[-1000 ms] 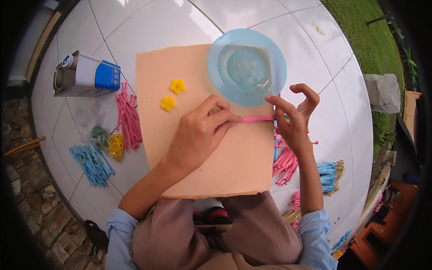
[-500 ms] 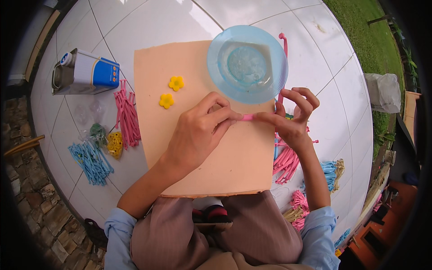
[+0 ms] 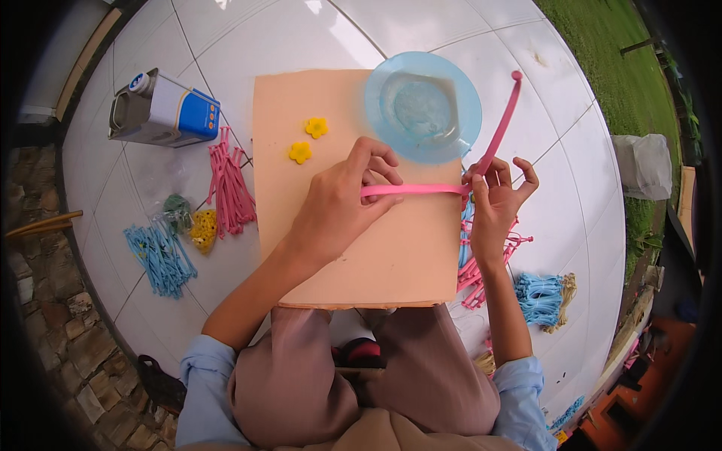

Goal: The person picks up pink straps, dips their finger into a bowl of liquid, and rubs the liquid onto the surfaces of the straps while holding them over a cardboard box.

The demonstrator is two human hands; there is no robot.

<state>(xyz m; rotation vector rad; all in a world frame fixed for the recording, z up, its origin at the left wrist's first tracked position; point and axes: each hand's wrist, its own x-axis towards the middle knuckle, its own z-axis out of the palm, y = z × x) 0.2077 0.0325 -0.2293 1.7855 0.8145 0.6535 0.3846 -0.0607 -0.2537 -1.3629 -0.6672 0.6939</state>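
Note:
A pink strap is stretched level between my hands above the peach board. My left hand pinches it near its left end, thumb below and fingers curled. Beyond the board's right edge, my right hand grips it between thumb and fingers, with the little finger raised. Past that hand the strap bends up and away, ending in a small round knob. Two yellow flower-shaped pieces lie on the board, left of a translucent blue plate that overlaps the board's far right corner.
Left of the board stand a metal can, a pink strap bundle, a blue bundle and a bag of yellow pieces. At right lie more pink straps and a blue bundle. Grass borders the tiles.
My hands have drawn apart, so a longer stretch of pink strap shows between them. The strap's knobbed end now swings out to the upper right. The view has shifted slightly.

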